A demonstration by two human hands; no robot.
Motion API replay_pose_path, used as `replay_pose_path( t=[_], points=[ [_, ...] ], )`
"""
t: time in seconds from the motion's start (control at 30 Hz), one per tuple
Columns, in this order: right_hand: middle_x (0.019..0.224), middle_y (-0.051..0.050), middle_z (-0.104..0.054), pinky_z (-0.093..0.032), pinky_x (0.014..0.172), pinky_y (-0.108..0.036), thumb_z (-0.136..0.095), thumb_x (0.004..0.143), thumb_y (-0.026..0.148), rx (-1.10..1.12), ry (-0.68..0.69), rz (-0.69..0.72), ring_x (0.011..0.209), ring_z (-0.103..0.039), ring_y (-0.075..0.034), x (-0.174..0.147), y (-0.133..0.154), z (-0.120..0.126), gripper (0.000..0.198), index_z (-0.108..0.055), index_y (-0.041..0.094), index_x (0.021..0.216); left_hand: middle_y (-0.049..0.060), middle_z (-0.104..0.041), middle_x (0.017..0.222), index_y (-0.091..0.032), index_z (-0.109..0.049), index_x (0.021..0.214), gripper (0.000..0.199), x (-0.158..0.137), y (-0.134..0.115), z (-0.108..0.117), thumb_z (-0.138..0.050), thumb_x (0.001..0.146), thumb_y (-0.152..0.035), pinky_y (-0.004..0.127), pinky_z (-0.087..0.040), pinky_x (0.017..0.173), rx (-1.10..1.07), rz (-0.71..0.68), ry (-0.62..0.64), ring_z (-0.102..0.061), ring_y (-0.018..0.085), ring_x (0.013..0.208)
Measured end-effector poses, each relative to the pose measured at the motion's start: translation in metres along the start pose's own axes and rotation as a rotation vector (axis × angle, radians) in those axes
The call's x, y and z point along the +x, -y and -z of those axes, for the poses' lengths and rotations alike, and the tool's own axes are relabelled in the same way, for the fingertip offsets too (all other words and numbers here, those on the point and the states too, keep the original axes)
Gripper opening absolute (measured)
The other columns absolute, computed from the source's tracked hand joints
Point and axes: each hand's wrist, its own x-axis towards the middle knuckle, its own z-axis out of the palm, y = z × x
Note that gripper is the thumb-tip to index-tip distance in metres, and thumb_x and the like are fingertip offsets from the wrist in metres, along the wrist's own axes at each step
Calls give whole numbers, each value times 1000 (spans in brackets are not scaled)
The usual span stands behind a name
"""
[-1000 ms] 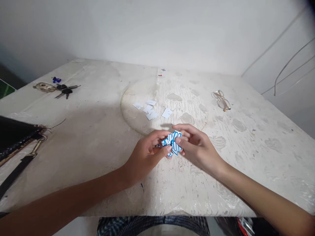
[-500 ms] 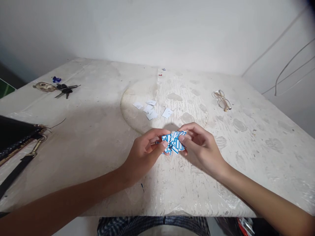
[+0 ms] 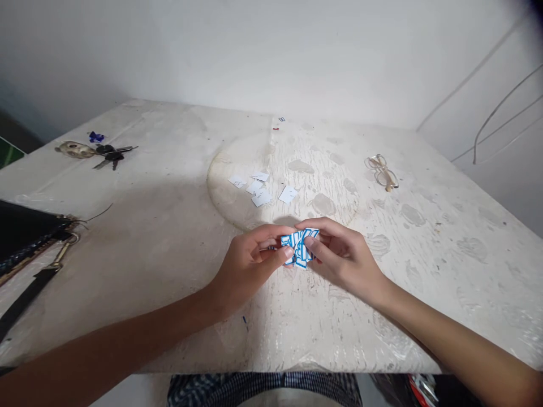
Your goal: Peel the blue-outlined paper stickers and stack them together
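Note:
Several small paper pieces (image 3: pixel 299 249), white with blue stripes, overlap in a loose bunch between my two hands above the table. My left hand (image 3: pixel 254 257) pinches the bunch's left side between thumb and fingers. On the right side, my right hand (image 3: pixel 339 251) grips it, thumb on top and fingers behind. The undersides of the pieces are hidden. Just beyond my hands, a few white paper slips (image 3: pixel 261 197) with faint handwriting lie in a cluster on the table. One more slip (image 3: pixel 288 194) lies apart to their right.
Keys with a fob (image 3: pixel 111 152) and a blue crumpled wrapper (image 3: pixel 96 137) lie far left. A black bag (image 3: pixel 29 237) with a strap sits at the left edge. Folded eyeglasses (image 3: pixel 384 172) rest on the right of the plastic-covered table (image 3: pixel 169 226). A wall stands behind.
My right hand has shifted slightly left, toward my left hand. The striped paper pieces are bunched closer together and overlap differently. The slips on the table have stayed put.

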Motion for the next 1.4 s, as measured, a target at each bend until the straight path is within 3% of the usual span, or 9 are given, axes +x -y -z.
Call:
replay_pose_path(
  t=[0.2,0.37,0.47,0.57,0.73,0.87,1.0,1.13,1.4],
  points=[
    [66,1,-53,-42,48,-24,-47,89,28,-103,10,-58,54,-52,-11,-3,3,2,11,-52,23,98,3,-66,98,-20,-60,108,25,-2,-3,-1,-53,84,-26,26,-51,79,136,-28,65,-62,15,90],
    [77,0,-56,-38,52,-25,-48,85,16,-455,327,-54,59,-50,-12,-9,25,14,8,-48,23,88,0,-67,83,-19,-61,95,17,-10,2,-3,-49,84,-16,24,-48,68,611,-258,117,-60,12,74],
    [81,1,-55,-35,54,-24,-46,82,6,-657,428,29,63,-48,-12,-15,36,18,18,-47,23,86,3,-66,90,-17,-56,100,22,-16,6,-5,-41,86,-11,26,-47,73,727,-400,244,-59,14,81],
    [86,-1,-55,-37,60,-25,-44,80,1,-719,492,48,72,-51,-13,-19,38,19,21,-45,22,85,7,-64,95,-16,-52,104,25,-20,7,-6,-35,87,-9,29,-46,77,804,-451,338,-58,16,88],
    [89,-3,-55,-37,62,-27,-44,81,3,-774,516,37,78,-51,-16,-22,37,20,18,-48,21,85,7,-63,85,-13,-51,103,20,-20,5,-4,-39,88,-16,30,-47,65,983,-464,387,-58,17,76],
    [83,-3,-55,-36,59,-27,-44,83,5,-796,556,33,73,-52,-15,-21,35,19,16,-51,20,86,4,-60,70,-13,-54,87,17,-18,4,-3,-37,88,-16,27,-43,57,1071,-493,419,-55,14,63],
    [87,-3,-55,-35,53,-26,-42,87,11,-747,500,28,65,-50,-13,-19,32,16,12,-50,20,87,0,-56,63,-15,-53,82,18,-19,1,0,-37,88,-17,23,-37,51,1085,-482,376,-49,11,54],
    [90,-4,-56,-38,57,-27,-46,86,11,-704,499,60,73,-53,-15,-18,31,15,16,-52,22,96,-3,-52,59,-16,-53,92,16,-20,-4,2,-38,88,-22,21,-32,46,1120,-357,353,-45,10,49],
    [92,-5,-58,-42,67,-30,-45,87,10,-701,531,74,89,-54,-20,-19,31,14,18,-56,21,95,-3,-54,58,-17,-50,85,18,-20,-4,1,-36,89,-29,23,-28,45,1174,-201,427,-47,11,46]
  ],
)
